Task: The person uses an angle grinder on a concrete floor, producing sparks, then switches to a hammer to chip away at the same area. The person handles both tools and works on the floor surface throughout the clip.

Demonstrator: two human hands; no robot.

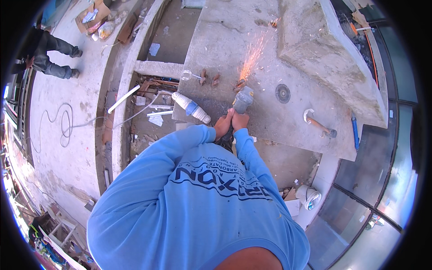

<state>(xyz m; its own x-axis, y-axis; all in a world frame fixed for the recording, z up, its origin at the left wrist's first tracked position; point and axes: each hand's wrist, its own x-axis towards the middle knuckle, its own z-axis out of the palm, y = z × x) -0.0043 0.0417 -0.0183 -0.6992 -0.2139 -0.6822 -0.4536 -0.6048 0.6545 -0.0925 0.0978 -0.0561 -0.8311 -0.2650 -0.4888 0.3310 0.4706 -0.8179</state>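
Observation:
Both hands are closed round the body of an angle grinder [243, 100], held over a grey concrete slab. My left hand [222, 126] grips from the left side, and my right hand [240, 120] is pressed up against it on the right. A stream of orange sparks [253, 60] flies away from the grinder's far end. A small rusty-looking piece [240, 85] shows there; its contact with the disc is hard to make out. To the left of my hands lies a white wrapped roll [191, 108] with a blue band.
On the slab [265, 121] lie a dark round disc [282, 93], a wooden-handled hammer-like tool [320, 124], a blue tube [355, 130] and brown pieces [209, 78]. A raised concrete block [333, 54] stands right. A cable [67, 126] trails left, towards another person [54, 56]. A bucket [308, 196] sits lower right.

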